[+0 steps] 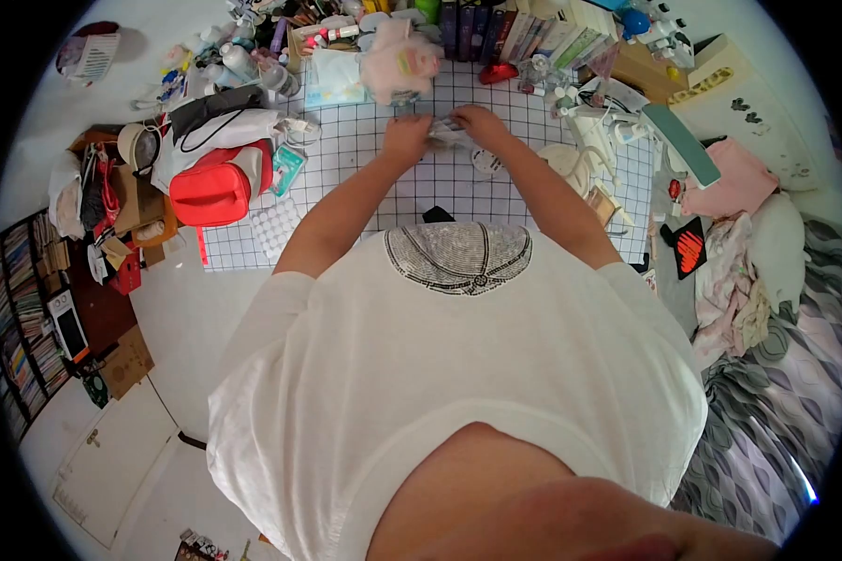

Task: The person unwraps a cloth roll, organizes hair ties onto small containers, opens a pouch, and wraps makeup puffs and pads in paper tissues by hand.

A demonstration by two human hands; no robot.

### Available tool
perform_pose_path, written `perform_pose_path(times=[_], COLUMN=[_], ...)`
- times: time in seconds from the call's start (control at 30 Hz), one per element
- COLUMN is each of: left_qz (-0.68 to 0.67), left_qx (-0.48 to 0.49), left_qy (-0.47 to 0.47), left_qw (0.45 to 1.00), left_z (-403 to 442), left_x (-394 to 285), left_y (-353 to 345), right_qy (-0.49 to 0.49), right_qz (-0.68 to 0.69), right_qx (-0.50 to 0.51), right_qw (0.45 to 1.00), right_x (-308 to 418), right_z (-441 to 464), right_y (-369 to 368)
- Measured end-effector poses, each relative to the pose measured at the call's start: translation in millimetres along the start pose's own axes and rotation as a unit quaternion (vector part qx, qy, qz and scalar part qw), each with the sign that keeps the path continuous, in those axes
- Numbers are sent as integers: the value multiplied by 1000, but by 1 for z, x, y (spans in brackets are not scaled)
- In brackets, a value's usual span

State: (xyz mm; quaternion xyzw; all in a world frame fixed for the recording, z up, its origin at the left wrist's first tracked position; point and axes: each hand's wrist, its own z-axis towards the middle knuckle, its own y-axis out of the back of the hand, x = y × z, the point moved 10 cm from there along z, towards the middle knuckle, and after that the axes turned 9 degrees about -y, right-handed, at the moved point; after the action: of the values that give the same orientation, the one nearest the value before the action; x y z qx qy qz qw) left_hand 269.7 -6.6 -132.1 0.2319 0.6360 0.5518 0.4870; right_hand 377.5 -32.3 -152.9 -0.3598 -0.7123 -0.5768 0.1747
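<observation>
Over the far part of the table, my left hand (408, 137) and my right hand (478, 122) are close together, fingers curled inward. Between them they hold a crumpled, greyish, partly see-through bag (450, 134), which looks like thin plastic. Its contents, if any, are too small to make out. Just below my right hand lies a round white disc (486, 162) with dark markings. A fluffy pink plush-like item (399, 64) stands beyond my left hand.
The table has a white grid-patterned cover (346, 159). On its left are a red bag (217, 192) and a teal packet (289, 169). Books (505, 33) line the back. A white lamp-like stand with a green top (680, 145) is at the right.
</observation>
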Motion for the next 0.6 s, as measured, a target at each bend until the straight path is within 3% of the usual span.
perform_pose_path(times=[0.07, 0.2, 0.27, 0.37, 0.47, 0.6], left_qz=[11, -4, 1, 12, -7, 10], left_qx=[-65, 3, 35, 58, 54, 18], left_qy=[-3, 55, 47, 59, 61, 55], left_qw=[998, 998, 998, 996, 997, 998], left_z=[-5, -8, -7, -8, -10, -17], left_x=[1, 4, -1, 2, 6, 0], left_y=[8, 2, -2, -9, -16, -1], right_qy=[-29, -48, -59, -166, -154, -208], right_qz=[38, 125, 190, 312, 194, 348], right_qx=[63, 84, 72, -59, -124, -91], right_qw=[997, 987, 977, 934, 961, 910], right_x=[1, -14, -17, -33, -24, -44], right_z=[5, 9, 9, 4, -10, -20], right_y=[-18, -34, -39, -23, -3, -29])
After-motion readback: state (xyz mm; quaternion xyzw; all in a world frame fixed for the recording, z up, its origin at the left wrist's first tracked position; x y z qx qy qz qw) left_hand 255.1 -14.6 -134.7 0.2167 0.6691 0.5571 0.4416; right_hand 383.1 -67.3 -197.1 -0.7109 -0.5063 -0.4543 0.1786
